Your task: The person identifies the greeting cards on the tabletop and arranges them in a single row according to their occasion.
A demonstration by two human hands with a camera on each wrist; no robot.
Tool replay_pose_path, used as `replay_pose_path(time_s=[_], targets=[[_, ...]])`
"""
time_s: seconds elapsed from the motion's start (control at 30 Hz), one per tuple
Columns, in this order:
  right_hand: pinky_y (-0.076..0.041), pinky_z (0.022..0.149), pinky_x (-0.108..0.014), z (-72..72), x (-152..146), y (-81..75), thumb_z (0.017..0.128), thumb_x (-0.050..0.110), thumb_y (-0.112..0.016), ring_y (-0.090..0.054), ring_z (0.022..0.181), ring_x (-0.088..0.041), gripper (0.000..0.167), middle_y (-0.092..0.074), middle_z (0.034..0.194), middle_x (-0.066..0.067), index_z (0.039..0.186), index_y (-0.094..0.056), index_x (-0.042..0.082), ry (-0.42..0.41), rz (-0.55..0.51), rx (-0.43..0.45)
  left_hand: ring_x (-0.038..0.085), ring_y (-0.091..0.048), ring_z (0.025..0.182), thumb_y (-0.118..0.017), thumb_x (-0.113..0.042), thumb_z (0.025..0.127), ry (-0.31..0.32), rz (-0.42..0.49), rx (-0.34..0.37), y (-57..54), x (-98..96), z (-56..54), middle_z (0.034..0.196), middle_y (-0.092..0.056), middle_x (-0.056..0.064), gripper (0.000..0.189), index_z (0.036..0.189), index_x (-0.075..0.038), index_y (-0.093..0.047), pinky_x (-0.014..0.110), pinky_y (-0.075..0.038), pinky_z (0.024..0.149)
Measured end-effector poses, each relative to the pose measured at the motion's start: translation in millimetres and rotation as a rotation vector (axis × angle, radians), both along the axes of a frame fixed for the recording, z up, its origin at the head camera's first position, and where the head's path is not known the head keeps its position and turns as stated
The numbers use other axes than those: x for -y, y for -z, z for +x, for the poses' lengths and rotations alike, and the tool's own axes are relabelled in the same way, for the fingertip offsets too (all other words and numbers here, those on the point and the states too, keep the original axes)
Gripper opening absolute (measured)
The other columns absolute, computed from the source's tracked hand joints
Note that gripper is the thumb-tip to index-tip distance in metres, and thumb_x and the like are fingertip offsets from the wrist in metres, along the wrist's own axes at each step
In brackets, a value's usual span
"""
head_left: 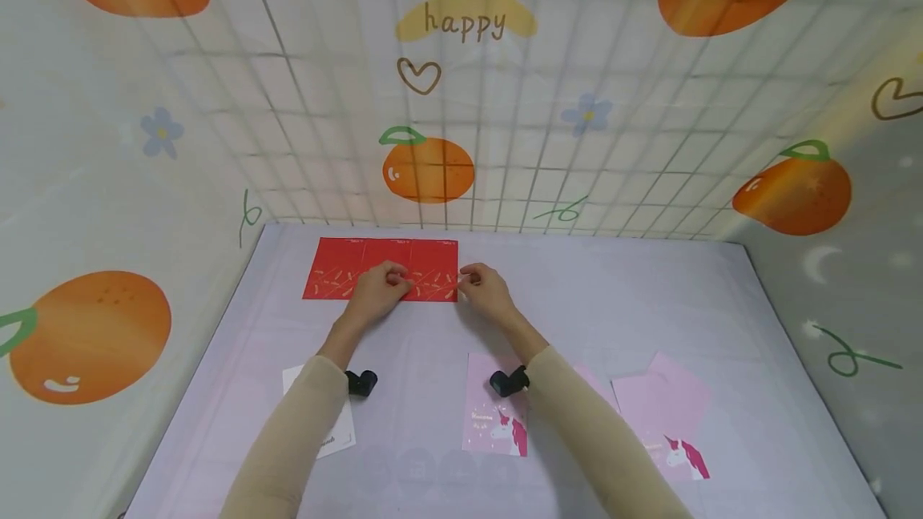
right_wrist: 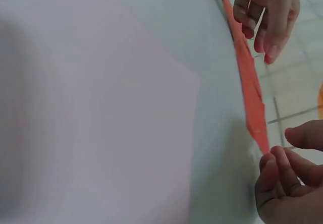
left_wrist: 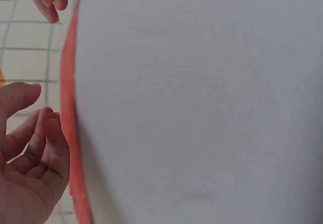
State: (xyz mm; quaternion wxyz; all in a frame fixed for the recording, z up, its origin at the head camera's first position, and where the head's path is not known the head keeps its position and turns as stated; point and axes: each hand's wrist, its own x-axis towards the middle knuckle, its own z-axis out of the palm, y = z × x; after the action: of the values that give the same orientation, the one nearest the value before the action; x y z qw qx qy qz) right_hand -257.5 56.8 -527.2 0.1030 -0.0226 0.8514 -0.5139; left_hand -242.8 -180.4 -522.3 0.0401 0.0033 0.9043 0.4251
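Hands at a red paper strip, seen from the head and from both wrists. The fingers of the left hand (head_left: 376, 292) are loosely bent, with the thumb standing apart from them in the left wrist view; nothing is gripped between them. Their tips lie over the red strip (head_left: 435, 259), near the line between its middle and right-hand panels. The fingers of the right hand (head_left: 490, 292) are likewise relaxed and slightly bent, the thumb clear of them; the tips meet the strip's right-hand edge near its near corner, without a visible pinch. The strip lies flat near the far edge of the table (head_left: 649, 295). It shows three panels side by side, with gold marks along the near part; whether the panels are joined cannot be told.

Behind the hands, each wrist carries a small black device, one on the left (head_left: 364, 383) and one on the right (head_left: 509, 381), beside pale sleeves. Under the left sleeve (head_left: 284, 439) lies a white card (head_left: 339, 432), partly hidden. Under the right device lies a pink unicorn card (head_left: 485, 391); beyond the right sleeve (head_left: 598, 431), further pink cards (head_left: 671, 407) overlap at an angle, one bearing a unicorn. At the far side rises a pale printed cloth (head_left: 324, 102) with oranges, hearts and the word "happy", a wire grid showing through it.
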Motion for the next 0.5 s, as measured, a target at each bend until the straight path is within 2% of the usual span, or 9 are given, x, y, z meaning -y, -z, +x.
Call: replay_pose_path(time_s=[0.13,0.23,0.37,0.5], targets=[[-0.054,0.078,-0.035,7.1,-10.0,-8.8,0.095,0.012,-0.064,-0.063,0.095,-0.027,0.030,-0.066,0.101,-0.010,0.123,-0.063,0.002,-0.014,-0.008,-0.060,0.027,-0.063,0.098,-0.074,-0.028,0.092,0.012,-0.006,-0.036,-9.5,-0.1,6.4,0.109,-0.067,0.008,0.037,0.122,-0.009,-0.064,0.042,-0.057,0.081],[-0.054,0.079,-0.035,15.4,-18.4,-14.5,0.095,0.014,-0.066,-0.063,0.094,-0.026,0.031,-0.066,0.100,-0.007,0.124,-0.064,0.002,-0.038,-0.003,-0.102,0.025,-0.065,0.093,-0.074,-0.028,0.092,0.020,0.008,-0.054,-16.7,-0.4,13.7,0.109,-0.067,0.008,0.037,0.122,-0.009,-0.064,0.040,-0.057,0.078],[-0.053,0.075,-0.034,29.6,-28.8,-24.2,0.094,0.015,-0.067,-0.063,0.090,-0.024,0.029,-0.066,0.097,-0.005,0.121,-0.065,0.004,-0.054,-0.013,-0.176,0.023,-0.067,0.087,-0.073,-0.028,0.092,0.049,0.043,-0.068,-27.1,-2.8,26.4,0.107,-0.068,0.005,0.037,0.122,-0.009,-0.064,0.036,-0.058,0.073],[-0.052,0.072,-0.034,46.0,-37.3,-37.9,0.094,0.016,-0.069,-0.063,0.089,-0.023,0.028,-0.067,0.096,-0.004,0.121,-0.065,0.007,-0.065,-0.015,-0.233,0.020,-0.068,0.088,-0.074,-0.028,0.092,0.081,0.081,-0.081,-38.3,-7.0,41.0,0.105,-0.068,0.002,0.037,0.123,-0.010,-0.063,0.033,-0.059,0.072]])
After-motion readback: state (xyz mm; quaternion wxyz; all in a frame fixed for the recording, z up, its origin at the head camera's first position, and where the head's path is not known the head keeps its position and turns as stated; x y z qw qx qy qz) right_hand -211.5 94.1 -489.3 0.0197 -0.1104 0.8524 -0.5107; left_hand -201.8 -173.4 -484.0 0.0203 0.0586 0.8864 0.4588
